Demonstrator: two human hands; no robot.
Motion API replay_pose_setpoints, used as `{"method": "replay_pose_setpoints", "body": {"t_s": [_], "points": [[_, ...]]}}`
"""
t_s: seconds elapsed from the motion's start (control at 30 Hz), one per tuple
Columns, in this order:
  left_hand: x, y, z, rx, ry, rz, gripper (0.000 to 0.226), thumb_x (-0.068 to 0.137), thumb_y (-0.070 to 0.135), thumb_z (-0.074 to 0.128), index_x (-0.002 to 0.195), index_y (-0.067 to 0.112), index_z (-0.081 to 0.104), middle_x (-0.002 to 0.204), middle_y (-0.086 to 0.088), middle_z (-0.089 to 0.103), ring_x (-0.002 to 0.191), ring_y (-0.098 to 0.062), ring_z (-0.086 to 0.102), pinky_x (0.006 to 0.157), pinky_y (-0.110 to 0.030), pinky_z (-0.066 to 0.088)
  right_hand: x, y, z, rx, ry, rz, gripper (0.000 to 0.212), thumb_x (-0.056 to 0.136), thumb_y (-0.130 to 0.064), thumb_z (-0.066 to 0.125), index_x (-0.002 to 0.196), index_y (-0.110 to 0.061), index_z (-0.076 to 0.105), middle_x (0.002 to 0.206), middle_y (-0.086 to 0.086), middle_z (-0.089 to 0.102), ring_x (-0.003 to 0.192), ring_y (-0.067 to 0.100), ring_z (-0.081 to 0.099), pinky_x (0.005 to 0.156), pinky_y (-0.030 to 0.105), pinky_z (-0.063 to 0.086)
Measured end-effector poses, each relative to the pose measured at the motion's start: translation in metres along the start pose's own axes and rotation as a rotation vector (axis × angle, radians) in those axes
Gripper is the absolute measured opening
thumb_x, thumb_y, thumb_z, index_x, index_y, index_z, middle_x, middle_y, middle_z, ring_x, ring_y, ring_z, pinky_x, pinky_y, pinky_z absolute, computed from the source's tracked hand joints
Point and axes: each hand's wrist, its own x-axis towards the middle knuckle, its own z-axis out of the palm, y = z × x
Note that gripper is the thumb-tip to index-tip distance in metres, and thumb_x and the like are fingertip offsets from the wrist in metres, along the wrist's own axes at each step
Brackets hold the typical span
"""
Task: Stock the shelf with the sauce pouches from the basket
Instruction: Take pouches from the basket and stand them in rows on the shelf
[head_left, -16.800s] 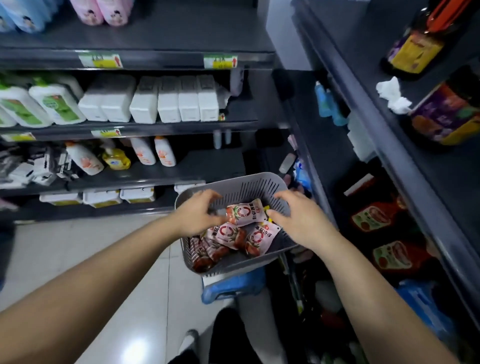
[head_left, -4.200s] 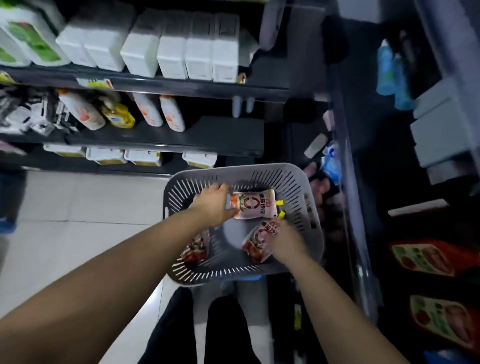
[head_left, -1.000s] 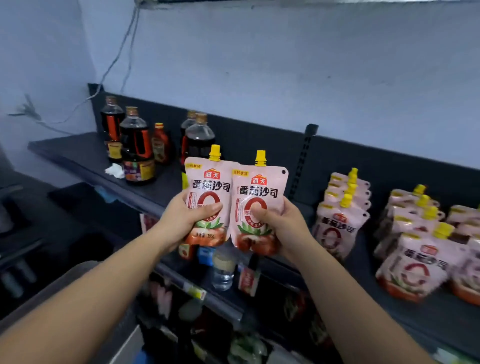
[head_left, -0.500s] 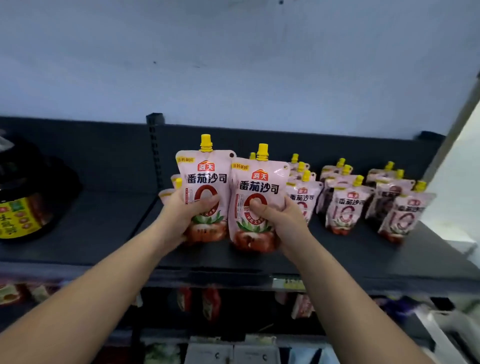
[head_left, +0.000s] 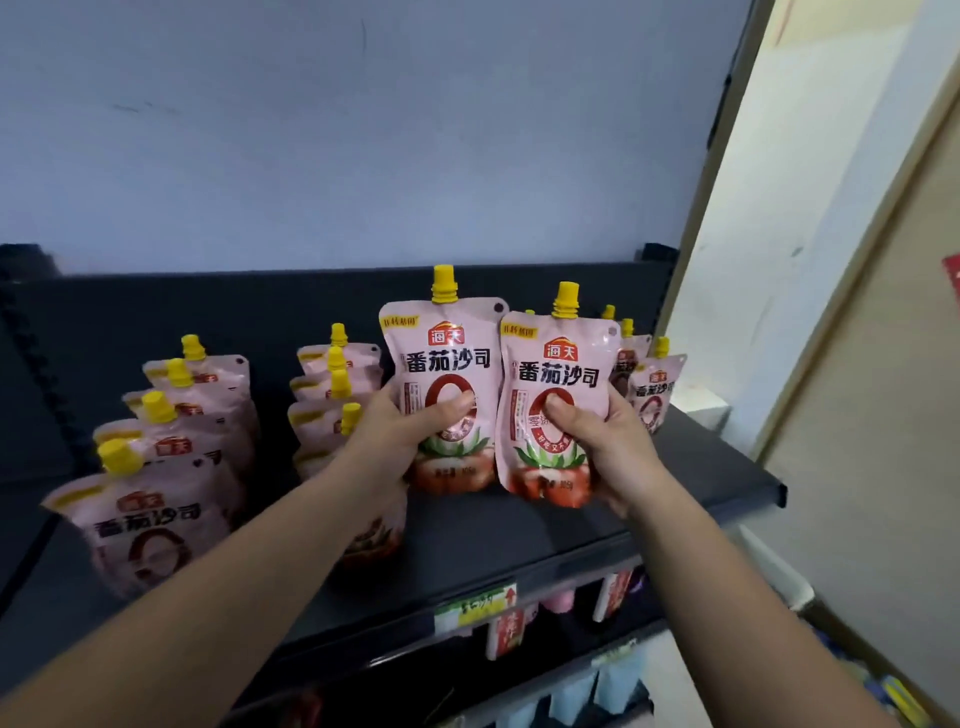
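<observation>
Above the bare front strip of the shelf (head_left: 519, 545), I hold two sauce pouches upright, yellow spouts up and long axes vertical. My left hand (head_left: 400, 431) is wrapped around the left pouch (head_left: 441, 374), thumb pressed across its printed face. My right hand (head_left: 608, 441) pinches the right pouch (head_left: 556, 384) the same way, thumb in front, fingers behind. The two pouches sit side by side, edges nearly touching, their bottoms close over the shelf; I cannot tell whether they rest on it yet. Straight ahead and just behind the right pouch stands a short row of pouches (head_left: 652, 389) by the shelf's right end. Left of my left hand runs a middle row (head_left: 332, 395), and farther left another row (head_left: 171, 441) reaches the front edge. I judge the open lane lies directly under the two held pouches, so both go down and slightly back, each hand equally near.
</observation>
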Motion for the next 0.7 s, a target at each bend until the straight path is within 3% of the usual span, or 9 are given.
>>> {"method": "replay_pose_setpoints", "body": {"t_s": [0.13, 0.27, 0.37, 0.5, 0.6, 0.7], "points": [[0.006, -0.016, 0.024, -0.01, -0.12, -0.002, 0.04, 0.07, 0.018, 0.081, 0.108, 0.02, 0.07, 0.106, -0.01, 0.076, 0.095, -0.028, 0.075, 0.068, -0.034, 0.061, -0.006, -0.003, -0.033, 0.066, 0.01, 0.015, 0.031, 0.078, -0.007, 0.065, 0.109, -0.011, 0.067, 0.102, 0.011, 0.077, 0.089, 0.025, 0.076, 0.071, 0.036, 0.062], [0.018, -0.033, 0.04, 0.031, -0.125, 0.005, 0.053, 0.071, 0.022, 0.08, 0.12, 0.014, 0.063, 0.11, -0.008, 0.076, 0.098, -0.026, 0.074, 0.072, -0.032, 0.06, 0.001, -0.002, -0.055, 0.064, -0.022, 0.029, 0.036, 0.079, -0.005, 0.063, 0.115, -0.007, 0.065, 0.106, 0.015, 0.076, 0.092, 0.028, 0.074, 0.077, 0.042, 0.062], [0.026, -0.052, 0.039, 0.074, -0.065, 0.005, 0.057, 0.066, 0.026, 0.082, 0.119, 0.016, 0.063, 0.109, -0.005, 0.076, 0.098, -0.021, 0.074, 0.073, -0.029, 0.06, 0.013, 0.006, -0.061, 0.039, -0.043, 0.046, 0.038, 0.077, -0.006, 0.068, 0.114, -0.007, 0.067, 0.111, 0.018, 0.074, 0.097, 0.031, 0.072, 0.082, 0.044, 0.061], [0.028, -0.08, 0.038, 0.112, 0.075, -0.003, 0.054, 0.06, 0.027, 0.084, 0.111, 0.023, 0.066, 0.105, -0.001, 0.077, 0.096, -0.017, 0.074, 0.073, -0.028, 0.06, 0.029, 0.027, -0.071, 0.022, -0.115, 0.11, 0.027, 0.075, -0.008, 0.071, 0.099, -0.017, 0.077, 0.105, 0.014, 0.077, 0.093, 0.028, 0.074, 0.075, 0.039, 0.061], [0.028, -0.098, 0.032, 0.152, 0.184, -0.022, 0.046, 0.067, 0.014, 0.082, 0.111, 0.022, 0.067, 0.107, -0.002, 0.077, 0.101, -0.019, 0.072, 0.085, -0.035, 0.058, 0.038, 0.044, -0.076, -0.026, -0.17, 0.14, 0.033, 0.073, -0.013, 0.078, 0.106, -0.015, 0.074, 0.111, 0.017, 0.075, 0.103, 0.034, 0.071, 0.086, 0.044, 0.059], [0.023, -0.113, 0.027, 0.187, 0.293, -0.068, 0.039, 0.078, 0.002, 0.077, 0.111, 0.019, 0.067, 0.108, -0.004, 0.077, 0.103, -0.02, 0.071, 0.087, -0.034, 0.056, 0.043, 0.065, -0.082, -0.04, -0.242, 0.186, 0.033, 0.073, -0.014, 0.082, 0.105, -0.015, 0.074, 0.109, 0.014, 0.076, 0.1, 0.03, 0.073, 0.079, 0.036, 0.06]]}}
